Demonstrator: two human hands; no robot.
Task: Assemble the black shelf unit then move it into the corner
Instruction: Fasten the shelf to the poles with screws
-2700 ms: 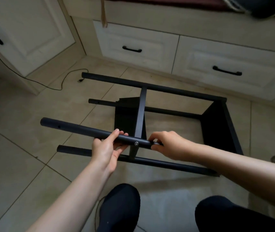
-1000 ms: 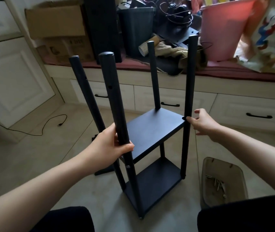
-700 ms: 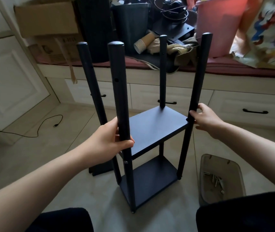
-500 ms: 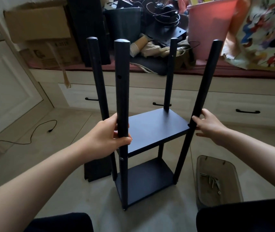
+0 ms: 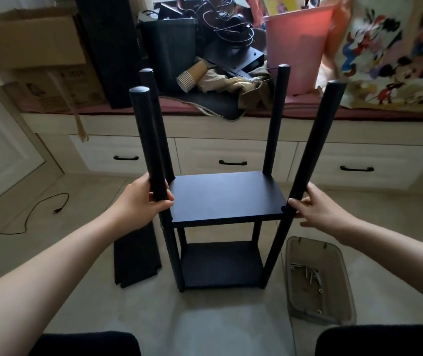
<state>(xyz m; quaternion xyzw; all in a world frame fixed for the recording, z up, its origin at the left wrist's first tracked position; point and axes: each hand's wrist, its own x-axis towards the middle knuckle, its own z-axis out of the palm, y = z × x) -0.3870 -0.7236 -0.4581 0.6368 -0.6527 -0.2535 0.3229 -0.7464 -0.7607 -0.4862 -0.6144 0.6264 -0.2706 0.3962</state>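
Pale tiled floor [image 5: 218, 330] carries the black two-tier shelf unit with four round posts [image 5: 224, 199], upright. Flat black board [image 5: 137, 255] lies just left; translucent plastic tray of screws [image 5: 318, 281] right; black cable [image 5: 35, 214] far left.

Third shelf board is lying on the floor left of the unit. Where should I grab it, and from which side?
Take the loose shelf board by its long right edge, coming from above on the shelf unit side. It lies flat on the tile, so only the edges offer a grip, and the notched corners are poor holds. The left hand, now gripping the front-left post, is nearest.
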